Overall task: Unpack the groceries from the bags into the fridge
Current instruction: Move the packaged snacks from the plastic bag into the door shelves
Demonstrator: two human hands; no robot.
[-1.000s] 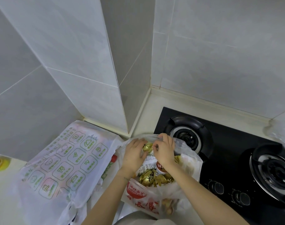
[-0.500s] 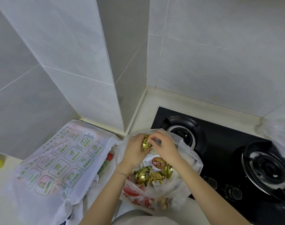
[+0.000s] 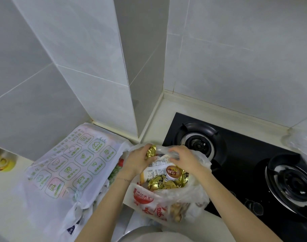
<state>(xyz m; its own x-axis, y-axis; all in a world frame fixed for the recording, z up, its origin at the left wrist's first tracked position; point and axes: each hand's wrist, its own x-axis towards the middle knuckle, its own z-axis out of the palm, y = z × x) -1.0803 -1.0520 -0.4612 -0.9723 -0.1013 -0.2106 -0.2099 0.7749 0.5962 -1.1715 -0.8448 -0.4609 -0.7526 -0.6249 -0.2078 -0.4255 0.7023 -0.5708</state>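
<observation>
A clear plastic bag with red print [image 3: 149,205] stands on the counter beside the stove, its mouth open. Inside lie several gold-wrapped packets [image 3: 159,184], a small round cup with a brown lid [image 3: 173,172] and a white packet [image 3: 154,171]. My left hand [image 3: 137,161] grips a gold-wrapped packet [image 3: 150,151] at the bag's far rim. My right hand [image 3: 185,158] pinches the clear plastic of the bag's rim next to it. The fridge is out of view.
A large white bag with green icons [image 3: 70,165] lies on the counter to the left. A black gas stove [image 3: 245,163] with two burners fills the right. Tiled walls form a corner behind. More clear plastic [image 3: 304,145] sits at the far right.
The view has shifted slightly. My left hand has lifted the gold packet a little toward the bag's rim; my right hand has drawn apart from it, holding the plastic.
</observation>
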